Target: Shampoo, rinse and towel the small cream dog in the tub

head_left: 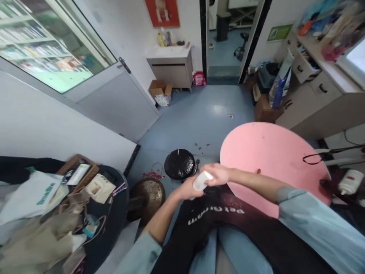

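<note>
Both hands meet low in the middle of the view, over the person's lap, around a small white bottle (201, 180). The right hand (218, 174) comes in from the right on a light blue sleeve and closes its fingers over the top end of the bottle, while the left hand (186, 189) reaches up from the near left and grips the lower end from beneath, so the bottle is clasped between the two and tilted, its upper end toward the right. A black apron (219, 220) with white lettering covers the lap just below the hands. To the right of the hands, and touching the right forearm in the view, lies a round pink tabletop (270, 156); a thin black cable (319, 156) crosses its far right edge, and a white bottle (350, 181) lies on its side at the right, just past the rim. On the blue floor (205, 114) just beyond the hands stands a bin lined with a black bag (180, 164), with a round brown stool (149, 196) to its near left. At the near left a dark surface (115, 213) carries a heap of papers, bags and cords.
</note>
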`<action>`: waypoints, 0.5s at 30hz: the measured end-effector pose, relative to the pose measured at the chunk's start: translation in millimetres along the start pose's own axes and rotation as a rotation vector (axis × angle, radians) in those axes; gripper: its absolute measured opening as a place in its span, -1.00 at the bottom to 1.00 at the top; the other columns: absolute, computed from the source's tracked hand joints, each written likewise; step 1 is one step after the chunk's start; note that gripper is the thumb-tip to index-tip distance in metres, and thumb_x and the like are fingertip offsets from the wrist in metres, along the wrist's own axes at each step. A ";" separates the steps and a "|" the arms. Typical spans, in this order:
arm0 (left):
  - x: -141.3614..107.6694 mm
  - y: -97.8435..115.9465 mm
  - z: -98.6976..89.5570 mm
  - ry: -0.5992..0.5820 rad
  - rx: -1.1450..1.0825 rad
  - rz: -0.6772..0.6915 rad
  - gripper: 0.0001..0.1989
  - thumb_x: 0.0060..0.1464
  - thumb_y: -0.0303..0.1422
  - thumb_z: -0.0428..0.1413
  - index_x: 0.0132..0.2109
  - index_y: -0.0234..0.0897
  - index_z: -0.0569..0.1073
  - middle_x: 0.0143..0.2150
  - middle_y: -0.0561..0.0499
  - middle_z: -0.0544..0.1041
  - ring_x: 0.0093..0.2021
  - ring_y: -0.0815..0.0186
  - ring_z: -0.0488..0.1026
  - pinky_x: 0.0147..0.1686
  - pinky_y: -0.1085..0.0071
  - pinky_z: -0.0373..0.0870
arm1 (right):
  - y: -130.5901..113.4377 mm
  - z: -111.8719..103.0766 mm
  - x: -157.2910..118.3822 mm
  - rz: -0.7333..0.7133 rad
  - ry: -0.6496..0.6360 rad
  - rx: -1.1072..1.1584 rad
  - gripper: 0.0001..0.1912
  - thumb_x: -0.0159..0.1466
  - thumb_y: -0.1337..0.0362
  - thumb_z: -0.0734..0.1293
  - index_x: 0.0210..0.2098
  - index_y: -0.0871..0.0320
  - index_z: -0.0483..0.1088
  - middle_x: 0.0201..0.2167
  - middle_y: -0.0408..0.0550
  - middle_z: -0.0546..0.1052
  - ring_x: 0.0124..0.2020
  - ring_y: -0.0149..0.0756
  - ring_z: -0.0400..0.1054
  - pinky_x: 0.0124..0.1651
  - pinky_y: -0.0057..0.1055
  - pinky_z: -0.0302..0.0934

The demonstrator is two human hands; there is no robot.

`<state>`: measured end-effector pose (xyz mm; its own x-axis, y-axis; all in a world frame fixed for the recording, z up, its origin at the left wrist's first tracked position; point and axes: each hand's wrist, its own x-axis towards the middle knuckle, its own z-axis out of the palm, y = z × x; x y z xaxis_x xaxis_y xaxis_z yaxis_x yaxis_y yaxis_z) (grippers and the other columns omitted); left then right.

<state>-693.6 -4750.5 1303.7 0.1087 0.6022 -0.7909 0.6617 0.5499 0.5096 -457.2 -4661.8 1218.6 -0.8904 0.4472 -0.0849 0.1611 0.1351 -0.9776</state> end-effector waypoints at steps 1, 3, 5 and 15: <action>17.3 8.7 -21.1 0.022 0.048 0.023 -0.42 -0.01 -0.44 0.53 0.20 -0.24 0.77 0.13 -0.05 0.92 0.17 -0.06 0.85 0.19 0.23 0.72 | 8.1 -23.3 8.7 -0.021 0.038 0.029 -0.36 0.42 -0.06 0.70 0.37 0.08 0.70 0.21 0.17 0.79 0.10 0.08 0.72 0.25 -0.07 0.64; 52.2 32.6 -61.4 0.071 0.230 0.044 -0.38 0.11 -0.40 0.53 0.34 -0.24 0.78 0.23 -0.18 0.92 0.29 -0.21 0.87 0.28 0.13 0.71 | 23.9 -65.6 23.3 0.040 0.169 0.088 -0.18 0.41 -0.13 0.73 0.51 0.10 0.64 0.29 0.23 0.75 0.10 0.07 0.71 0.28 0.01 0.68; 86.4 60.0 -97.0 0.075 0.410 0.054 -0.37 0.25 -0.36 0.51 0.44 -0.26 0.77 0.29 -0.29 0.90 0.37 -0.32 0.86 0.34 0.06 0.70 | 37.3 -97.9 37.5 0.157 0.298 0.125 -0.17 0.48 -0.21 0.70 0.55 0.10 0.63 0.25 0.22 0.75 0.09 0.06 0.71 0.33 0.10 0.69; 288.6 124.6 -224.7 -0.027 0.460 0.089 -0.40 0.28 -0.31 0.56 0.42 -0.19 0.75 0.25 -0.25 0.90 0.33 -0.25 0.87 0.32 0.10 0.72 | 132.7 -233.0 152.9 0.245 0.397 0.117 -0.33 0.55 -0.13 0.63 0.49 0.08 0.68 0.28 0.27 0.76 0.26 0.21 0.74 0.49 0.30 0.66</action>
<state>-746.5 -4378.1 1215.1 0.1952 0.6166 -0.7627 0.9085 0.1793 0.3775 -472.9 -4369.5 1120.7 -0.5970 0.7597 -0.2577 0.2766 -0.1065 -0.9551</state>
